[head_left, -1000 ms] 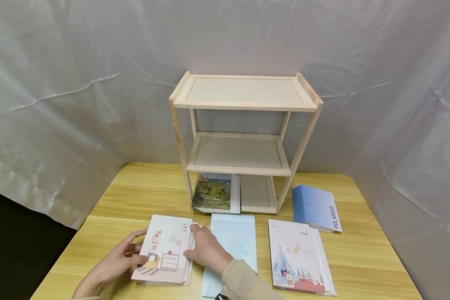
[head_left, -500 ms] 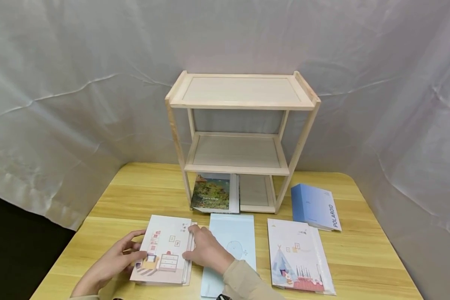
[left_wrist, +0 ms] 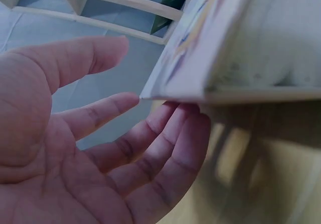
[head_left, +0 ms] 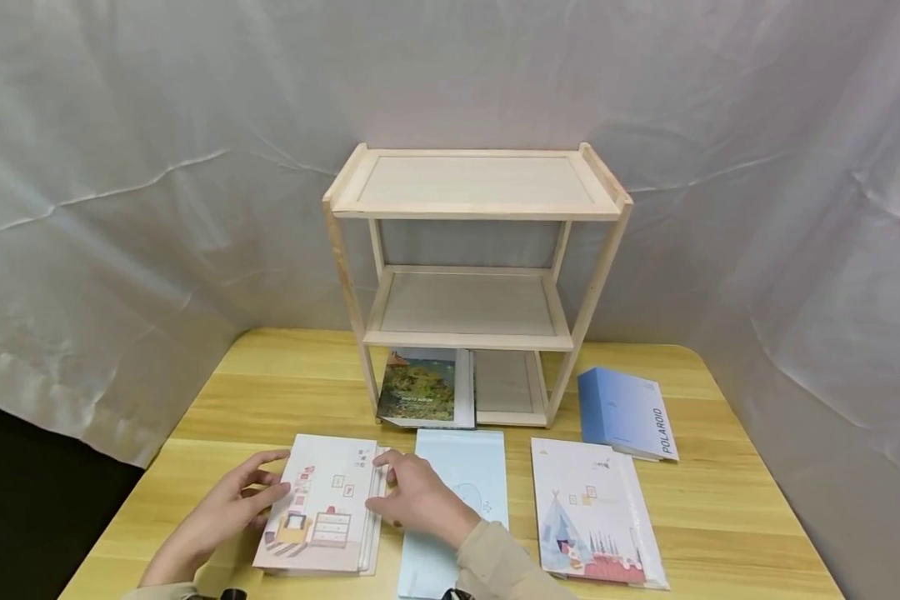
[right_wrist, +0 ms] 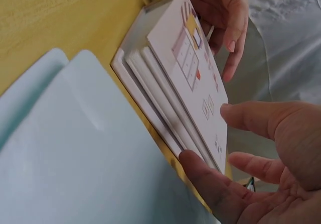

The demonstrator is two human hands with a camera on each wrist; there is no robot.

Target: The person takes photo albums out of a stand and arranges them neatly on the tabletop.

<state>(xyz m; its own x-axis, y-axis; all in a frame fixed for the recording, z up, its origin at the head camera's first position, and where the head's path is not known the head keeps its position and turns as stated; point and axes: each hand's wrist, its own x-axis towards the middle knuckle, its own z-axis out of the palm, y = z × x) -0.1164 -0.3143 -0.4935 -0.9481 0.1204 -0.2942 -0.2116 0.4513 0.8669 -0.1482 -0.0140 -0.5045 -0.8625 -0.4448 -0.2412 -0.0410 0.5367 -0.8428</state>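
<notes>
A photo album (head_left: 322,492) with a drawn armchair and chest of drawers on its white cover lies on the table between the hands. At its left edge, my left hand (head_left: 225,517) has several fingertips tucked against the underside. The left wrist view shows the thumb (left_wrist: 95,58) apart from the cover. On the opposite side is my right hand (head_left: 420,500), its fingers loosely extended. Its thumb (right_wrist: 246,116) is at the cover's rim, and one finger (right_wrist: 200,171) is by the page edges. Whether these two press on it, I cannot tell.
A light-blue album (head_left: 453,562) lies partly under the right forearm. A tent-pattern album (head_left: 592,512) and a blue POLAROID album (head_left: 630,412) lie farther right. Behind stands a three-tier wooden shelf (head_left: 468,340), with a landscape photo album (head_left: 420,387) on its bottom tier.
The head view has shifted slightly, moving everything a little left in it. My left thumb has drawn back toward the album's edge. The right hand has barely moved.
</notes>
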